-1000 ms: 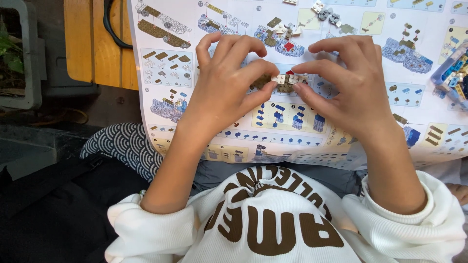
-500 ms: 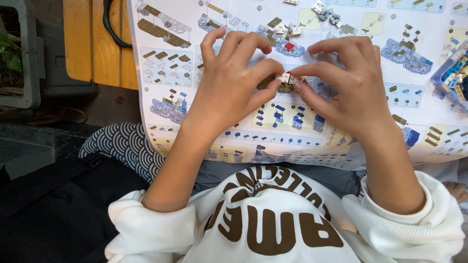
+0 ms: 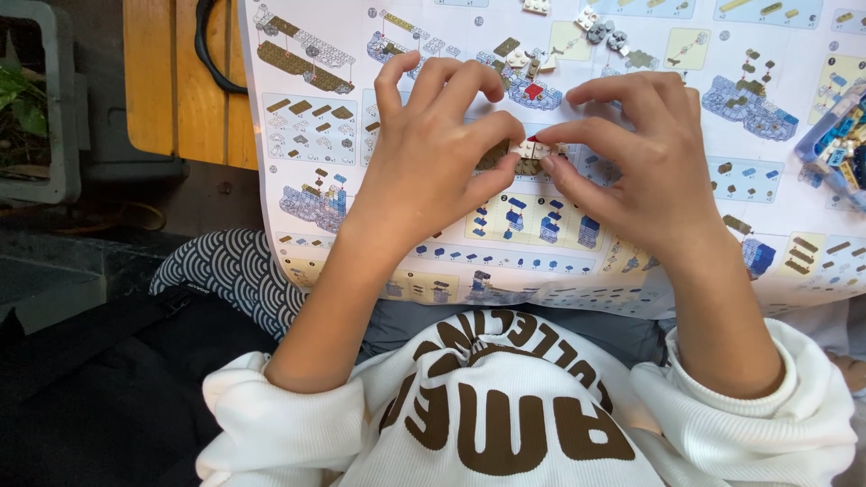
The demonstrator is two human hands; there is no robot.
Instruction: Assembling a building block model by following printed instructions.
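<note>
Tan and white plastic bricks, a small brick assembly [image 3: 528, 153], sit pinched between the fingers of our left hand [image 3: 433, 167] and right hand [image 3: 645, 167], held just above the instruction sheet [image 3: 343, 135], seemingly for comparison with its diagrams.

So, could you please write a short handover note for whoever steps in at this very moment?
Left hand and right hand: both pinch a small brick assembly, tan and white with a red piece, between their fingertips.
It is held just above the instruction sheet spread on the wooden table.
Loose bricks lie at the sheet's top; a tray of parts sits at right.
Done: a few pieces joined. Left: cannot tell how much.
</note>
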